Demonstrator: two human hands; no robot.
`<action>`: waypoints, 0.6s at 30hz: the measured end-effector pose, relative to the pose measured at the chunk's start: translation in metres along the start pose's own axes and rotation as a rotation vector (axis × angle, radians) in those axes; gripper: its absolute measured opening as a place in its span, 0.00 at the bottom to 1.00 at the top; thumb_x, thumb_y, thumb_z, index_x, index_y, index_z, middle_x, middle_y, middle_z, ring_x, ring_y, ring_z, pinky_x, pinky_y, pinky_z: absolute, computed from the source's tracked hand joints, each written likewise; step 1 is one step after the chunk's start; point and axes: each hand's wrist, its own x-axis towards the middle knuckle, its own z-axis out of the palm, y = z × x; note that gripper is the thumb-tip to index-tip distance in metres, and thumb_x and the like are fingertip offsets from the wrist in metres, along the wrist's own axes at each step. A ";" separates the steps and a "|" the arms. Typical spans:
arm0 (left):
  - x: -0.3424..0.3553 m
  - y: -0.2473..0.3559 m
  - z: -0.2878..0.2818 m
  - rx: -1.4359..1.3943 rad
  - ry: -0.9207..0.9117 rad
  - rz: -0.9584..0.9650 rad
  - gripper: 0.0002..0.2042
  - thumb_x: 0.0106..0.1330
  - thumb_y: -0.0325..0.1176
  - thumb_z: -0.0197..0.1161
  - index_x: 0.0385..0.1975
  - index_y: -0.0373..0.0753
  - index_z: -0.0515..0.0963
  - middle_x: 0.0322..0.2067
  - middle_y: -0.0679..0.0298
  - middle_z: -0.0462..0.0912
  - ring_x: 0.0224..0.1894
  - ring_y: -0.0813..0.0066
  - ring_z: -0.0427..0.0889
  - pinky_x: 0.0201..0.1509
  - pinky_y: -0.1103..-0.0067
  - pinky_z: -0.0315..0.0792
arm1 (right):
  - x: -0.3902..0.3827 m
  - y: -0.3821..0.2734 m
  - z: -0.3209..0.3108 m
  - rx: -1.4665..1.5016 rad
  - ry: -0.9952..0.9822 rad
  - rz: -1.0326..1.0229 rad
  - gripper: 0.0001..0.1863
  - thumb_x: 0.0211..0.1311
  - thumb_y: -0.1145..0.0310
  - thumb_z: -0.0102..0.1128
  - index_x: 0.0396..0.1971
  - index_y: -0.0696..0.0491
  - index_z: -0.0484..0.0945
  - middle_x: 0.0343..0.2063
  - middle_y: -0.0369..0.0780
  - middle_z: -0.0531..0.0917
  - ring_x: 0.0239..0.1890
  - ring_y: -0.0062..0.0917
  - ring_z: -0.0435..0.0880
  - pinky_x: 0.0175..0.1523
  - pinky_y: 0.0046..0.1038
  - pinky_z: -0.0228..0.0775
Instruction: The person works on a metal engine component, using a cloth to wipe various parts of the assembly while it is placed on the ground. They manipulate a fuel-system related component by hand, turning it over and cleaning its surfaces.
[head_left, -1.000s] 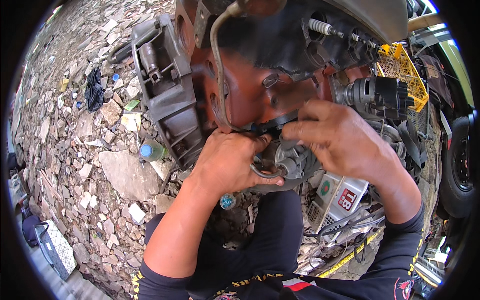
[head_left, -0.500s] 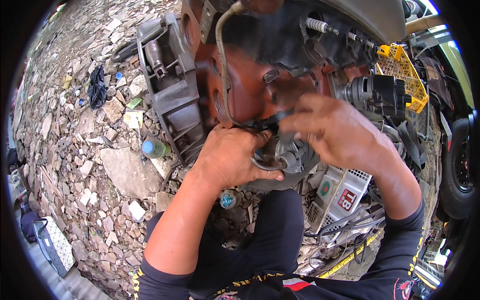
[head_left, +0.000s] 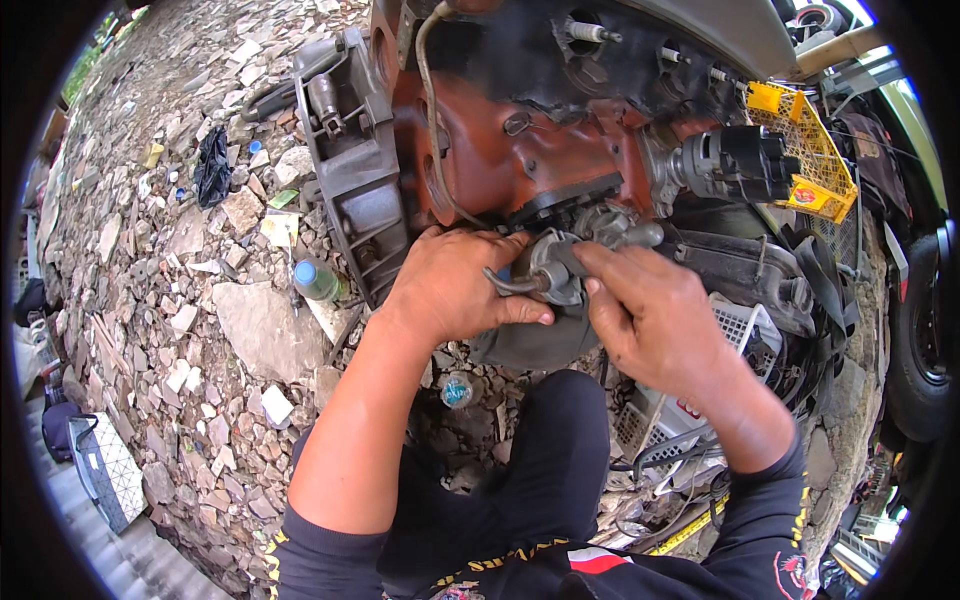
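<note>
Here's the pump point(head_left: 562, 287), six o'clock of the engine point(head_left: 590, 150), axis roughly toward two; left hand point(head_left: 455, 280) at its nine, fingers hidden, can't tell; right hand point(head_left: 648, 305), equally near, pinches from four!

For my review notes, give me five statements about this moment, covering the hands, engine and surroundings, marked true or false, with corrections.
1. The left hand and right hand are both at a grey metal part by the engine. True.
2. The right hand wears a glove. False: it is bare.
3. A bottle with a blue cap is on the stony ground, left of the engine. True.
4. The yellow crate is left of the engine in the picture. False: it is to the right.
5. A black plastic bag lies on the stony ground. True.
</note>
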 end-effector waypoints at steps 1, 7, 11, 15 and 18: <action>-0.001 0.001 0.001 0.012 -0.013 -0.014 0.39 0.48 0.65 0.71 0.49 0.35 0.81 0.39 0.52 0.86 0.48 0.54 0.83 0.53 0.65 0.74 | -0.012 -0.003 0.008 0.000 0.063 0.035 0.16 0.59 0.75 0.59 0.48 0.57 0.79 0.31 0.47 0.80 0.32 0.44 0.82 0.36 0.39 0.76; 0.000 0.014 -0.006 -0.065 -0.253 -0.250 0.42 0.48 0.68 0.69 0.60 0.44 0.76 0.46 0.56 0.86 0.53 0.56 0.82 0.57 0.62 0.72 | -0.009 -0.004 0.031 0.128 0.265 0.043 0.12 0.64 0.71 0.58 0.46 0.56 0.79 0.23 0.49 0.81 0.29 0.47 0.83 0.35 0.43 0.75; -0.004 0.025 -0.006 0.042 -0.159 -0.264 0.41 0.49 0.66 0.69 0.60 0.45 0.76 0.46 0.55 0.86 0.50 0.54 0.83 0.54 0.64 0.75 | -0.022 0.000 0.038 0.149 0.352 0.051 0.12 0.62 0.72 0.58 0.46 0.54 0.80 0.25 0.48 0.83 0.29 0.46 0.84 0.35 0.43 0.76; -0.001 0.035 -0.011 0.128 -0.227 -0.384 0.44 0.50 0.66 0.70 0.63 0.41 0.73 0.48 0.53 0.85 0.51 0.54 0.83 0.55 0.66 0.75 | -0.011 0.012 0.041 -0.086 0.382 0.057 0.11 0.62 0.70 0.58 0.44 0.52 0.80 0.25 0.46 0.85 0.28 0.45 0.85 0.35 0.43 0.79; -0.001 0.047 -0.014 0.226 -0.226 -0.399 0.46 0.49 0.66 0.71 0.63 0.39 0.73 0.49 0.53 0.85 0.51 0.57 0.84 0.57 0.68 0.76 | -0.021 0.007 0.045 -0.061 0.388 0.131 0.10 0.63 0.70 0.58 0.44 0.51 0.81 0.26 0.46 0.84 0.29 0.44 0.85 0.35 0.42 0.79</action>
